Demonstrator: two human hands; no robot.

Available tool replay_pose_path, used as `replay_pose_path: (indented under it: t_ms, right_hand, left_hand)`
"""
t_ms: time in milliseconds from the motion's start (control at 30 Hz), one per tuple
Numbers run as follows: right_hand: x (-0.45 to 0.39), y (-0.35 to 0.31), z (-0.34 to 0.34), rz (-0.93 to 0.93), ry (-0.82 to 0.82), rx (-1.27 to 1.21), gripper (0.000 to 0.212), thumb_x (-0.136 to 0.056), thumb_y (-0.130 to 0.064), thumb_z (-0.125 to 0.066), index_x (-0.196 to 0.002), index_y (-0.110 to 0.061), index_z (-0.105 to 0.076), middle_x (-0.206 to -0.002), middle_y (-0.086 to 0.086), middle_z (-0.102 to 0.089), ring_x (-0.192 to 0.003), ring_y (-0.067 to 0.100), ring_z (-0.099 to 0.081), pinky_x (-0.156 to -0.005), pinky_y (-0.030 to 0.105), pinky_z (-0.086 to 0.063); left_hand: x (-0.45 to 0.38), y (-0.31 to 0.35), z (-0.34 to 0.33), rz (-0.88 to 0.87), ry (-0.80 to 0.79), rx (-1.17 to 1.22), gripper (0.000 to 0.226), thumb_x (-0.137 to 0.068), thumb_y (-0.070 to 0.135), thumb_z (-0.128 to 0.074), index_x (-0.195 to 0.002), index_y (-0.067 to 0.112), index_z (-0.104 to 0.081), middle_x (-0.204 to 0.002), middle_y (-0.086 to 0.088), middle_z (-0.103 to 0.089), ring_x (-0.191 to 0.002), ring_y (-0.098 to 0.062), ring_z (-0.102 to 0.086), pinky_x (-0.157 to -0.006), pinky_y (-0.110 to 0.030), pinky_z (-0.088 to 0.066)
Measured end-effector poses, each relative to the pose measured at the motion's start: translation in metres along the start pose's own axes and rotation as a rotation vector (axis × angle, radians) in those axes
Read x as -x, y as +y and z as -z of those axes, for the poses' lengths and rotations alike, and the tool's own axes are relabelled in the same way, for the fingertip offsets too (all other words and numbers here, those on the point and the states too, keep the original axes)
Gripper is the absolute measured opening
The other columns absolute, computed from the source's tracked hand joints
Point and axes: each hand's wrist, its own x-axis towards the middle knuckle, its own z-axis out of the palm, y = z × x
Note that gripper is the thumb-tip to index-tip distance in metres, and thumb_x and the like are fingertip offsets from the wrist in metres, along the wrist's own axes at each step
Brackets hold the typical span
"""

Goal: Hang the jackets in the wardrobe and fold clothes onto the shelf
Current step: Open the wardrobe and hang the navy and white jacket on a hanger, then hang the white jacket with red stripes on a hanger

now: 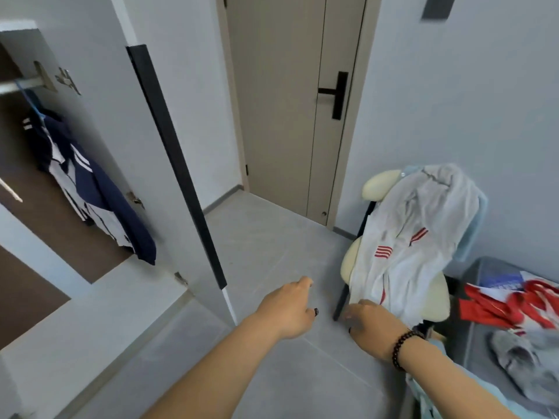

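Observation:
A white jacket (414,234) with red stripes is draped over a cream chair (381,181) at the right. My right hand (372,325), with a dark bead bracelet on the wrist, reaches to the jacket's lower hem and touches it with loosely curled fingers. My left hand (287,306) hovers over the floor to the left of the chair, fingers relaxed and holding nothing. In the open wardrobe (45,255) at the left, a navy and white jacket (90,189) hangs from the rail on a blue hanger.
The wardrobe door (178,164) with a black edge strip stands open between wardrobe and room. A closed beige door (287,110) is straight ahead. On the grey surface (472,297) at the right lie red and white clothes (514,306) and a grey garment (526,364).

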Motion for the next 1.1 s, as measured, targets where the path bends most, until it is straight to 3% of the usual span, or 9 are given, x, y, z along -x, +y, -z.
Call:
replay_pose_path:
  t_ms: [367,500,667,867,1100]
  right_hand:
    - [0.029,0.125,0.024,-0.138,0.035,-0.088,0.036,-0.095,-0.024,-0.046,-0.131,-0.020,-0.051,-0.128,0.001,-0.051,-0.116,0.017,-0.051,-0.094,0.020,-0.039]
    - [0.035,0.162,0.012,-0.215,0.025,-0.155,0.032,-0.094,-0.021,-0.047,-0.125,-0.015,-0.054,-0.124,0.005,-0.054,-0.118,0.020,-0.049,-0.099,0.027,-0.040]
    - [0.043,0.208,-0.018,-0.363,-0.024,-0.237,0.030,-0.094,-0.022,-0.047,-0.121,-0.012,-0.057,-0.119,0.005,-0.057,-0.108,0.020,-0.055,-0.093,0.027,-0.045]
    - [0.041,0.250,-0.040,-0.527,-0.073,-0.360,0.032,-0.096,-0.025,-0.048,-0.126,-0.018,-0.053,-0.125,0.001,-0.053,-0.113,0.016,-0.053,-0.093,0.021,-0.043]
    - [-0.011,0.272,-0.012,-0.602,-0.069,-0.404,0.037,-0.096,-0.026,-0.048,-0.132,-0.018,-0.049,-0.129,0.000,-0.052,-0.114,0.015,-0.053,-0.092,0.020,-0.043]
  left_hand:
    - [-0.072,0.106,-0.056,-0.100,-0.091,0.040,0.046,-0.093,0.033,-0.052,-0.136,0.021,-0.038,-0.125,-0.002,-0.057,-0.107,-0.024,-0.059,-0.092,-0.040,-0.050]
    - [-0.102,0.130,-0.083,-0.165,-0.198,0.006,0.043,-0.094,0.033,-0.052,-0.134,0.019,-0.040,-0.123,-0.002,-0.057,-0.104,-0.021,-0.059,-0.091,-0.042,-0.050]
    - [-0.138,0.154,-0.120,-0.223,-0.342,-0.047,0.044,-0.095,0.033,-0.052,-0.134,0.019,-0.040,-0.122,-0.002,-0.057,-0.107,-0.021,-0.056,-0.094,-0.042,-0.048]
    - [-0.187,0.174,-0.151,-0.294,-0.488,-0.074,0.048,-0.095,0.032,-0.052,-0.140,0.023,-0.038,-0.128,0.000,-0.053,-0.112,-0.019,-0.054,-0.095,-0.038,-0.047]
    - [-0.253,0.179,-0.139,-0.322,-0.528,-0.067,0.040,-0.094,0.030,-0.052,-0.132,0.020,-0.043,-0.123,-0.001,-0.056,-0.105,-0.019,-0.057,-0.092,-0.038,-0.049]
